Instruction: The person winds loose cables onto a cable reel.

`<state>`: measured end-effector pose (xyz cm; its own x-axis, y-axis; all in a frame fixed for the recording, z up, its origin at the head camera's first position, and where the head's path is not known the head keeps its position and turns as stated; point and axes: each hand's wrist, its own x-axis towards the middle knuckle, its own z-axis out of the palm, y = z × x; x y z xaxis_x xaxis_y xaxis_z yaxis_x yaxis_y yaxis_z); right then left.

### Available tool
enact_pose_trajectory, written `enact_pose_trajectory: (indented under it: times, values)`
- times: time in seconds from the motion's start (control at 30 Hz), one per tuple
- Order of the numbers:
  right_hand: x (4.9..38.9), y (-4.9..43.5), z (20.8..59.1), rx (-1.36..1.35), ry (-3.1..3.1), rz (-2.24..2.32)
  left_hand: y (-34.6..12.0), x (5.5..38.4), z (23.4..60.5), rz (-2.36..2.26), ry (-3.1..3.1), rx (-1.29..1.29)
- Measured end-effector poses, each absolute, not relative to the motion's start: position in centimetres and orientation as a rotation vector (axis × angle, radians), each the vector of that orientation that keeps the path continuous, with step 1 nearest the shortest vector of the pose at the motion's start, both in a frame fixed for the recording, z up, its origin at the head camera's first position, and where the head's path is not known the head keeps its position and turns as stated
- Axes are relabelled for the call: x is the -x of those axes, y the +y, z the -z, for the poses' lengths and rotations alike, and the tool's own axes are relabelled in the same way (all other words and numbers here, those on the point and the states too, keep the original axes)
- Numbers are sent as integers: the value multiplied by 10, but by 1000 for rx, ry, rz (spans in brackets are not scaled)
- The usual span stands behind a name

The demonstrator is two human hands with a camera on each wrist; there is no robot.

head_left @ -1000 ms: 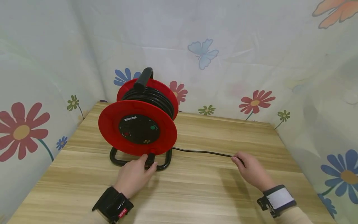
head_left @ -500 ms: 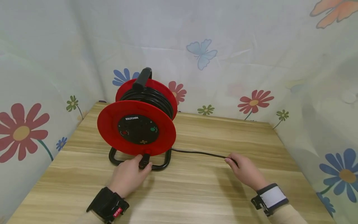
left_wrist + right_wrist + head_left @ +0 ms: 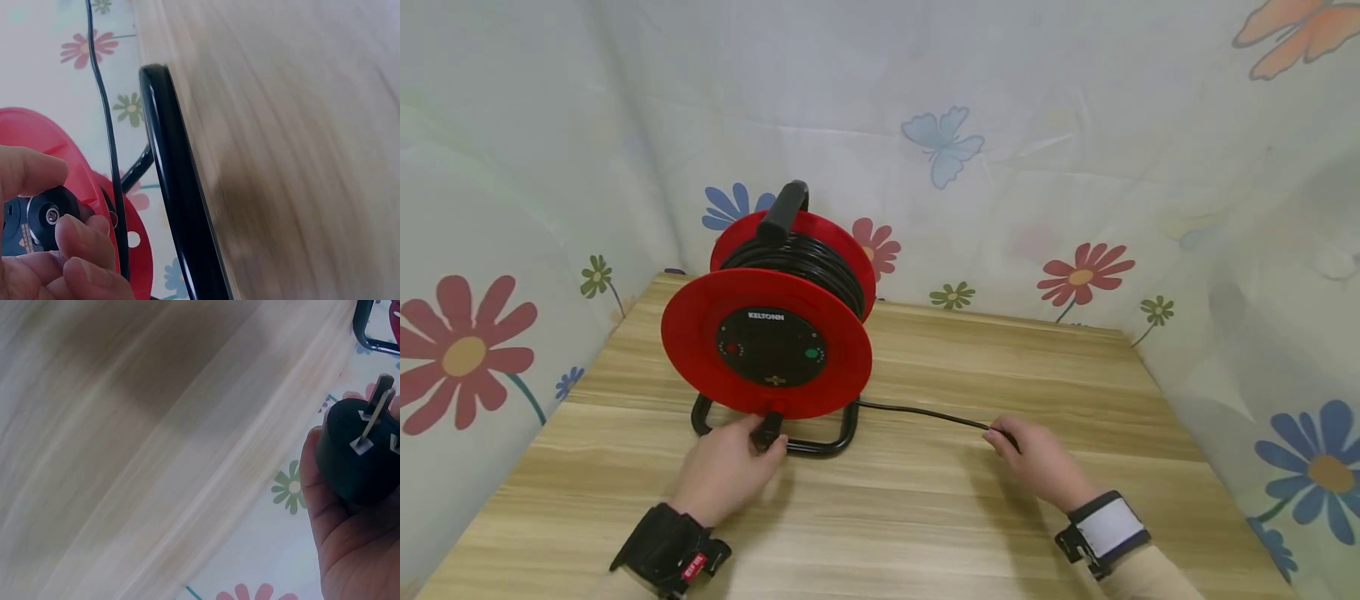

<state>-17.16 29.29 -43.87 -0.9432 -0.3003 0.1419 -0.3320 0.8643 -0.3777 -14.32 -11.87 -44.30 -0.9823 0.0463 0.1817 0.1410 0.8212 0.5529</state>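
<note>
A red cable reel (image 3: 700,358) stands upright on its black tube frame, with black cable (image 3: 797,254) wound between its two discs. My left hand (image 3: 726,467) pinches the black crank knob (image 3: 767,431) low on the front disc; in the left wrist view fingers and thumb surround that knob (image 3: 52,215). To the right, my right hand (image 3: 1037,462) grips the end of the loose cable (image 3: 917,410), which runs from the reel's lower right. In the right wrist view, that hand holds a black plug (image 3: 356,465) with its metal prongs pointing outward; the head view hides the plug.
The reel's frame (image 3: 816,448) rests on the wood-grain table (image 3: 880,517), and a black carrying handle (image 3: 784,212) rises on top. A white flowered curtain (image 3: 1037,125) encloses the table at the back and both sides. Each wrist wears a strapped black band.
The knob has swung left along the bottom of the disc with my left hand, turning the disc clockwise. My right hand has moved left, and the loose cable between it and the reel looks shorter.
</note>
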Motion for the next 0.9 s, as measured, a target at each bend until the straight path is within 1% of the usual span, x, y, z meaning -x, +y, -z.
enact_pose_trajectory:
  times: [0.3,0.9]
  values:
    - [175,280,441,-492,-2988,-644,-133,147,443,949,-2867,113]
    - [182,246,445,-546,-2978,-668,-169,149,441,1145,-2877,-44]
